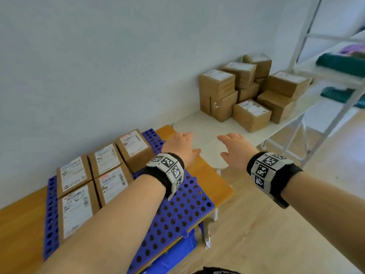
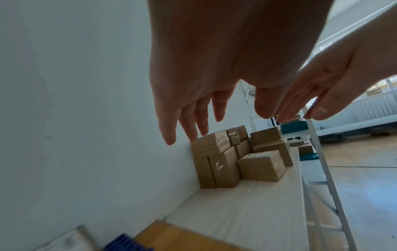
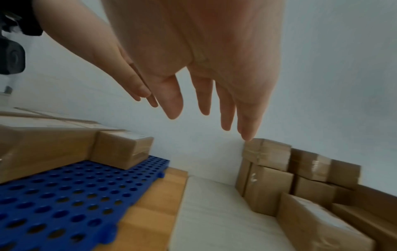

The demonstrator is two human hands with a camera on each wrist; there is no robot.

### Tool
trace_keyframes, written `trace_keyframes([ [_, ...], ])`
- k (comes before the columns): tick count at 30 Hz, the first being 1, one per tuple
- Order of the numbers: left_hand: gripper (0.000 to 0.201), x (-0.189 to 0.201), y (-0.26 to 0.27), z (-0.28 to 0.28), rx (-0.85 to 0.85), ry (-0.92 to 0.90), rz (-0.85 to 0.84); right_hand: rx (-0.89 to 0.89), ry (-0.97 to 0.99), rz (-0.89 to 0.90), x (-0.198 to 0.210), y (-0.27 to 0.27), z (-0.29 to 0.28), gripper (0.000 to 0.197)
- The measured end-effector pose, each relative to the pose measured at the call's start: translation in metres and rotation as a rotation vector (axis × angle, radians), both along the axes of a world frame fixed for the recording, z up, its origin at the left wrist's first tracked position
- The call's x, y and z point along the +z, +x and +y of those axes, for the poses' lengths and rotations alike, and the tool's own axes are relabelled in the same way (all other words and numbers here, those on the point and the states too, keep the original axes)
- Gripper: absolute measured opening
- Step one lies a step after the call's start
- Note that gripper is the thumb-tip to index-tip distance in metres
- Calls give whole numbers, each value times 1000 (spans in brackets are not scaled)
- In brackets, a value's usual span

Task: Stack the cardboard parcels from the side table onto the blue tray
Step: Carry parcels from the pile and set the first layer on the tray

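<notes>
Both hands were out in front, palms down, holding nothing. The left hand [image 1: 182, 149] hovered over the far right edge of the blue tray [image 1: 177, 206], fingers straight and slightly spread. The right hand [image 1: 236, 148] hovered over the near end of the white side table [image 1: 203, 123], fingers likewise extended and loosely spread; neither hand touched any surface.

The blue tray, perforated, lay on a wooden table [image 1: 215, 180] against the wall. Five labelled parcels [image 1: 104, 175] sat flat on the tray's wall-side half, labels up, packed side by side in two rows. The tray's near right part was bare.

The remaining cardboard parcels [image 1: 250, 91] were piled at the far end of the side table, against the wall, some two high. One labelled parcel [image 1: 251, 114] stood nearest the table's front edge, well apart from both hands.

A white metal rack [image 1: 335, 76] stood past the side table, with teal items on its shelves.
</notes>
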State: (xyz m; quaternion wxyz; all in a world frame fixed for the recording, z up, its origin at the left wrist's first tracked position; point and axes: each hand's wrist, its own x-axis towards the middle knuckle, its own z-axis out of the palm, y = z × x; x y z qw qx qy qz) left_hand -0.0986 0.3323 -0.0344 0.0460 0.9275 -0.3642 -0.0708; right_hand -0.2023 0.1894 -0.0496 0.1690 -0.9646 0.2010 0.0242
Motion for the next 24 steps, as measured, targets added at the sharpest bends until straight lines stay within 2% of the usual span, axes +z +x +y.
trace_keyframes([
  [6,56,6,-21,-111,-65,-23,16,-105,-16,-35,18,-34,-97,60],
  [12,55,2,-24,-191,-127,-32,43,-192,-7,-38,17,-43,-170,56],
  [17,55,-13,0,-248,-163,-11,54,-233,13,5,6,-23,-217,54],
  [24,58,-51,64,-329,-141,3,172,-254,17,94,-19,42,-285,51],
])
